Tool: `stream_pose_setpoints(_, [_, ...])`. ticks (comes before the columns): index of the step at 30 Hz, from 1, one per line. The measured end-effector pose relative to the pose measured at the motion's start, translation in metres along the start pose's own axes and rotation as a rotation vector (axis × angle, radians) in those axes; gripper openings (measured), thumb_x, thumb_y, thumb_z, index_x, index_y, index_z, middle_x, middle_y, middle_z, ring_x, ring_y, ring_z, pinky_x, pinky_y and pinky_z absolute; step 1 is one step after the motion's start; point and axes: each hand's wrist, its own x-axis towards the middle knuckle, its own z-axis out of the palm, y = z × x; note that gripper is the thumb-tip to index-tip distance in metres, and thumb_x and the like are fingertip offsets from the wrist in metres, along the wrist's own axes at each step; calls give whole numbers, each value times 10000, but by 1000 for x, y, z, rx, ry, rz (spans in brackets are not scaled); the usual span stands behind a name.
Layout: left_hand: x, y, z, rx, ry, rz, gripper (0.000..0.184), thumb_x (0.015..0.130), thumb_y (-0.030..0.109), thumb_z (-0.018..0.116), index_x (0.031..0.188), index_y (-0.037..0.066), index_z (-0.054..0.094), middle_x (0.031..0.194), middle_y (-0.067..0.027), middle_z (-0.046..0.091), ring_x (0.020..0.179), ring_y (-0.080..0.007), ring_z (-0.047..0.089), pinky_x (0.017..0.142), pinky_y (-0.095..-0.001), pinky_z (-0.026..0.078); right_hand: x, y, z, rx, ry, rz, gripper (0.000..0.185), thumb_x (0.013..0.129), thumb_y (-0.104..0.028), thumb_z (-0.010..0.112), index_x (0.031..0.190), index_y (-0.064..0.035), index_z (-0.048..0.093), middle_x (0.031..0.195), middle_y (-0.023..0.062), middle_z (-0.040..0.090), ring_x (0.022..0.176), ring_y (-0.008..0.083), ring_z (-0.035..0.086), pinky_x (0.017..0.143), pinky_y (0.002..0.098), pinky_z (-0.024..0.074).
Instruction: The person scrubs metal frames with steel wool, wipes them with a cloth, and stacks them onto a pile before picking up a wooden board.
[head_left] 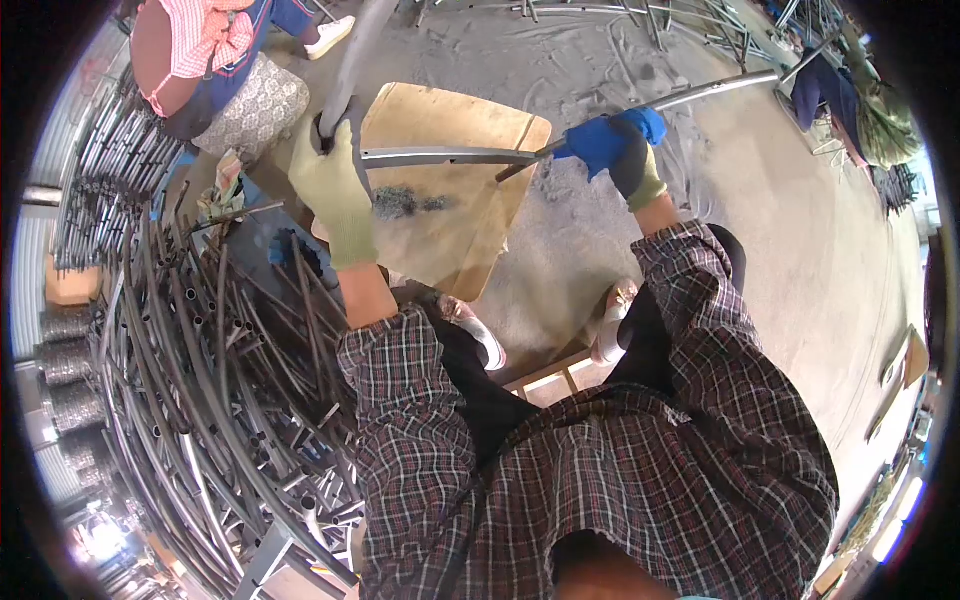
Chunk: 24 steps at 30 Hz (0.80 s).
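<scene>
My left hand (335,190), in a pale glove with dark palm, is closed around a bent grey metal tube (360,50) near its bend. A straight part of tube (450,156) runs rightward from that hand, over a worn wooden board (455,115). My right hand (635,160), gloved too, grips a blue cloth (600,143) wrapped around the metal tube, whose far end (715,90) sticks out to the upper right. A short brown rod (517,171) shows beside the cloth. Dark filings (400,202) lie on the board.
A large heap of curved metal tubes (220,370) fills the left side. Another person (210,60) is at the upper left beside a patterned sack (255,105). A second person (835,90) is at the upper right. More tubes (650,20) lie at the top.
</scene>
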Motion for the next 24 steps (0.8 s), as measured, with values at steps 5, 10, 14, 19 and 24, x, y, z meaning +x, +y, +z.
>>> stream_pose_setpoints(5, [-2, 16, -3, -41, 49, 108, 214, 843, 34, 630, 1032, -66, 615, 879, -82, 654, 787, -124, 564, 729, -290, 456, -3, 6, -5, -37, -57, 69, 228, 827, -190, 672, 1022, -77, 635, 954, 60, 633, 913, 206, 612, 840, 356, 510])
stream_pose_setpoints(10, [-5, 13, 7, -51, 85, 122, 189, 838, 35, 649, 1004, -51, 619, 830, -63, 628, 755, -127, 540, 726, -296, 458, -7, 12, 3, -92, 49, -3, 153, 871, -180, 616, 990, -85, 623, 950, 39, 624, 882, 197, 606, 794, 337, 503])
stream_pose_setpoints(14, [-9, 16, 10, -42, 77, 111, 145, 837, 53, 666, 914, -49, 598, 760, -43, 572, 719, -107, 487, 682, -278, 427, -12, 14, 3, -139, -12, -58, 135, 869, -169, 611, 977, -87, 616, 928, 34, 612, 872, 196, 598, 819, 337, 495])
stream_pose_setpoints(19, [-9, 20, 10, -60, 222, 27, 178, 859, 110, 656, 857, -60, 602, 674, -62, 565, 656, -113, 475, 644, -325, 441, -7, 9, 6, -220, 50, -261, 115, 852, -150, 620, 949, -88, 624, 918, 32, 606, 855, 195, 593, 818, 342, 491])
stream_pose_setpoints(24, [-3, -27, 9, 64, 163, -16, 197, 859, 123, 658, 917, -65, 653, 746, -77, 639, 697, -127, 539, 664, -314, 457, -1, 7, -3, -240, -62, -170, 94, 866, -152, 597, 930, -90, 626, 962, 34, 604, 911, 179, 574, 844, 334, 475])
